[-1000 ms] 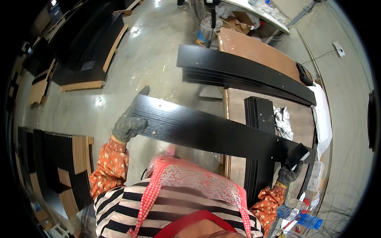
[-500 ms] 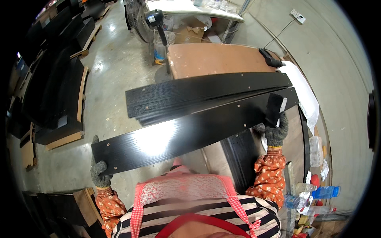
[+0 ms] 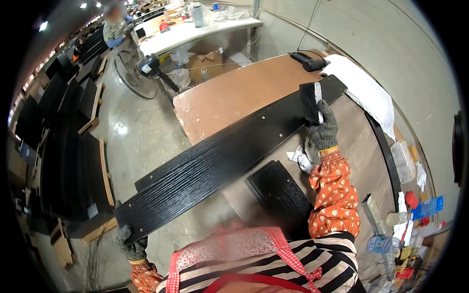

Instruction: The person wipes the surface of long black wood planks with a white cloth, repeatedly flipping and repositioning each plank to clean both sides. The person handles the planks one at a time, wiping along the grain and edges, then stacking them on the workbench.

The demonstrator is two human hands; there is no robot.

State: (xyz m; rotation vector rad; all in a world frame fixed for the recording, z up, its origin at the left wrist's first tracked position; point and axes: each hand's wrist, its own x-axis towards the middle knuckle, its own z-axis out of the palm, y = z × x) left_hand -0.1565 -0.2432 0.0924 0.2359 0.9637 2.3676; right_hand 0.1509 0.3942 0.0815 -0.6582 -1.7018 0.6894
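Observation:
A long black wood-grain board (image 3: 215, 166) with small round spots near its ends slants across the view, its far right end over the bench. Gloved in grey, my left hand (image 3: 131, 243) is closed on the board's near left end. In my right hand (image 3: 325, 129), also gloved, is a black pad with a white side (image 3: 309, 101), which lies against the board's far right part. Another black board's edge (image 3: 144, 181) shows just behind the held one. Beside my right sleeve lie shorter black panels (image 3: 276, 183) and a crumpled white cloth (image 3: 302, 157).
The brown bench top (image 3: 234, 97) carries a black power tool (image 3: 312, 62) and a white sack (image 3: 359, 80). A pedestal fan (image 3: 134, 73), a white table (image 3: 205, 31) and a person (image 3: 117, 34) are farther off. Stacked black panels (image 3: 78, 171) stand left; bottles (image 3: 383, 244) lie right.
The board has tilted more steeply, its right end moving up and away, and now covers most of the boards behind it. My right hand and pad have moved farther off; my left is lower.

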